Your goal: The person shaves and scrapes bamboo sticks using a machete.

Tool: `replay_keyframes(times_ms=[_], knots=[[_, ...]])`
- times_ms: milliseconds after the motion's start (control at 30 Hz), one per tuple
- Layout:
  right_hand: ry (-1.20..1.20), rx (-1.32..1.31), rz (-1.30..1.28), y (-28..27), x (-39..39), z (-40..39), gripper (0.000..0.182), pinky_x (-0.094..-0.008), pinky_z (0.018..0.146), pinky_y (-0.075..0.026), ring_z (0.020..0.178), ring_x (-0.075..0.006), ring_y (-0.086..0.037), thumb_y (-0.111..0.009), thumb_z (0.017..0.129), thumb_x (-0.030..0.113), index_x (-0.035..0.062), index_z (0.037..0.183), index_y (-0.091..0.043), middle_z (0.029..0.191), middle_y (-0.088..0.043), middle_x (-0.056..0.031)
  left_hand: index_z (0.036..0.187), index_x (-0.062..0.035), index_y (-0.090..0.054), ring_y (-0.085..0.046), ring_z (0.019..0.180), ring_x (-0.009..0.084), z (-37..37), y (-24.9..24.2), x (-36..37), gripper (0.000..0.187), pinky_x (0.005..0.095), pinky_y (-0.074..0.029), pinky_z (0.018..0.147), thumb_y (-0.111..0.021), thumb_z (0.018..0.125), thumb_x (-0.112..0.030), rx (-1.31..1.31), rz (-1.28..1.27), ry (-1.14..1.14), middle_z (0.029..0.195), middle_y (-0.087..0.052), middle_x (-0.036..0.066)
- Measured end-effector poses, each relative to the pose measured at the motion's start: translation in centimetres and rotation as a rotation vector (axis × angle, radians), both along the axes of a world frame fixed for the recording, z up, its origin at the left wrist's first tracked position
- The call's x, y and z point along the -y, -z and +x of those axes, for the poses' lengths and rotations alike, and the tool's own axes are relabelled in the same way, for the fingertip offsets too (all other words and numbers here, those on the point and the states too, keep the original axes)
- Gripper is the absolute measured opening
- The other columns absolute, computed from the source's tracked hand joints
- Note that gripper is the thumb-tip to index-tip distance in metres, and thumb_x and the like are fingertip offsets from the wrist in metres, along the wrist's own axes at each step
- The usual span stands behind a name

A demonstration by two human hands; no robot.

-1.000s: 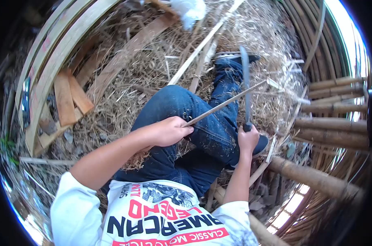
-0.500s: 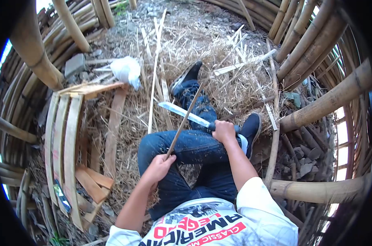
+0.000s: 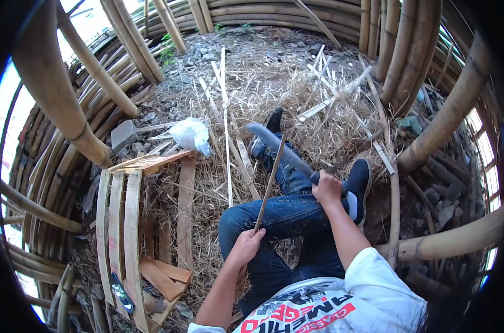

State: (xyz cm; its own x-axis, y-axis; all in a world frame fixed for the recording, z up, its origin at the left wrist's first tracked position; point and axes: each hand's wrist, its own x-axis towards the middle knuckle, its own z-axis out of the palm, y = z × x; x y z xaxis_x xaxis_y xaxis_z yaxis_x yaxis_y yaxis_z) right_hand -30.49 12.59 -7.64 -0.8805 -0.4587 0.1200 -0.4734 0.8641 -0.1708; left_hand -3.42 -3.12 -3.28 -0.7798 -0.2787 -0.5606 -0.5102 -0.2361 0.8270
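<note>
My right hand (image 3: 327,188) is wrapped around the handle of a machete (image 3: 263,135). Its long blade points forward and left, over my lower leg. In my left hand (image 3: 245,247), pinched near its lower end, is a thin bamboo strip (image 3: 268,190) that slants up and away from me. Blade and strip cross in this view, near the strip's upper end. My left hand is by my bent knee in blue jeans (image 3: 235,225), which carries small shavings. The right hand is above my shin, near a dark shoe (image 3: 360,180).
To my left stands a slatted wooden crate (image 3: 116,222) with a phone (image 3: 122,293) on it. A white plastic bag (image 3: 189,135) lies beyond. Long pale strips (image 3: 226,122) and shavings (image 3: 296,94) cover the ground. Thick bamboo poles (image 3: 452,241) surround me.
The machete's blade has tilted up, its tip now pointing further away from me. My left hand still grips the strip. The whole view has shifted, with things appearing further right.
</note>
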Motion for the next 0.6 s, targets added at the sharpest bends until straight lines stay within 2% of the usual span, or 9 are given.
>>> replay_keyframes(times_ms=[67,100,200,367,433,467,500,567,600], knots=[[0.089,0.023,-0.187,-1.8,0.0,0.6,0.027,-0.0510,0.071,-0.055,0.080,-0.0402,-0.069,-0.075,0.076,0.025,0.0073,0.091,-0.062,0.082,-0.071,-0.0170,0.077,-0.0131,-0.049,-0.033,0.043,0.0041,0.3,0.1,-0.8,0.034,0.0246,-0.024,0.039,-0.052,0.104,-0.033,0.000,-0.007,-0.021,0.056,-0.039,-0.008],[0.092,0.027,-0.192,-2.4,-0.2,1.2,0.027,-0.0510,0.071,-0.055,0.080,-0.0402,-0.069,-0.075,0.076,0.025,0.0073,0.091,-0.062,0.082,-0.071,-0.0170,0.076,-0.0131,-0.048,-0.034,0.044,0.0041,0.4,0.0,-1.0,0.035,0.0245,-0.025,0.040,-0.051,0.104,-0.033,-0.023,-0.054,-0.027,0.056,-0.040,-0.008],[0.087,0.138,-0.436,-5.1,-0.2,3.5,0.024,-0.0513,0.072,-0.054,0.083,-0.0409,-0.069,-0.073,0.079,0.026,0.0078,0.092,-0.065,0.082,-0.070,-0.0189,0.074,-0.0130,-0.047,-0.035,0.045,0.0041,0.7,-0.2,-0.6,0.037,0.0243,-0.026,0.041,-0.050,0.105,-0.034,-0.054,-0.094,-0.012,0.057,-0.042,-0.007],[0.115,0.355,-0.586,-5.1,0.1,6.5,0.026,-0.0481,0.071,-0.052,0.080,-0.0419,-0.067,-0.076,0.077,0.026,0.0035,0.084,-0.065,0.079,-0.069,-0.0193,0.076,-0.0134,-0.047,-0.035,0.045,0.0042,1.0,-0.4,-0.5,0.034,0.0241,-0.024,0.041,-0.050,0.104,-0.033,-0.071,-0.022,0.006,0.059,-0.042,-0.007],[0.079,0.408,-0.681,-4.4,0.6,6.9,0.025,-0.0460,0.069,-0.052,0.075,-0.0386,-0.068,-0.077,0.076,0.023,0.0013,0.080,-0.065,0.075,-0.069,-0.0177,0.077,-0.0137,-0.047,-0.034,0.044,0.0042,1.4,-0.2,-0.4,0.033,0.0240,-0.024,0.040,-0.050,0.104,-0.033,-0.057,0.014,-0.007,0.059,-0.042,-0.007],[0.085,0.467,-0.763,-4.5,0.6,6.9,0.025,-0.0422,0.067,-0.052,0.069,-0.0304,-0.068,-0.078,0.076,0.021,-0.0011,0.079,-0.066,0.071,-0.068,-0.0156,0.078,-0.0140,-0.047,-0.033,0.044,0.0042,1.4,-0.3,-0.2,0.032,0.0240,-0.024,0.040,-0.050,0.104,-0.033,-0.055,0.051,-0.026,0.059,-0.041,-0.007],[0.082,0.473,-0.773,-4.5,0.7,6.8,0.025,-0.0422,0.067,-0.052,0.069,-0.0304,-0.068,-0.078,0.076,0.021,-0.0011,0.079,-0.066,0.071,-0.068,-0.0156,0.078,-0.0140,-0.047,-0.033,0.044,0.0042,1.4,-0.5,-0.1,0.032,0.0240,-0.024,0.040,-0.050,0.104,-0.033,-0.051,0.039,-0.029,0.059,-0.041,-0.007],[0.127,0.710,-0.996,-4.3,0.4,6.5,0.024,-0.0378,0.064,-0.051,0.064,-0.0229,-0.067,-0.077,0.077,0.019,-0.0026,0.080,-0.065,0.067,-0.066,-0.0133,0.078,-0.0142,-0.047,-0.032,0.043,0.0042,1.4,-0.9,0.0,0.031,0.0241,-0.023,0.040,-0.051,0.104,-0.032,-0.011,0.132,-0.094,0.059,-0.039,-0.007],[0.198,0.892,-1.044,-6.6,0.4,7.2,0.025,-0.0351,0.061,-0.050,0.062,-0.0200,-0.065,-0.077,0.078,0.018,-0.0025,0.075,-0.063,0.065,-0.066,-0.0116,0.078,-0.0142,-0.047,-0.032,0.043,0.0042,1.3,-0.9,0.0,0.031,0.0241,-0.023,0.040,-0.051,0.104,-0.032,-0.008,0.131,-0.087,0.059,-0.039,-0.007]])
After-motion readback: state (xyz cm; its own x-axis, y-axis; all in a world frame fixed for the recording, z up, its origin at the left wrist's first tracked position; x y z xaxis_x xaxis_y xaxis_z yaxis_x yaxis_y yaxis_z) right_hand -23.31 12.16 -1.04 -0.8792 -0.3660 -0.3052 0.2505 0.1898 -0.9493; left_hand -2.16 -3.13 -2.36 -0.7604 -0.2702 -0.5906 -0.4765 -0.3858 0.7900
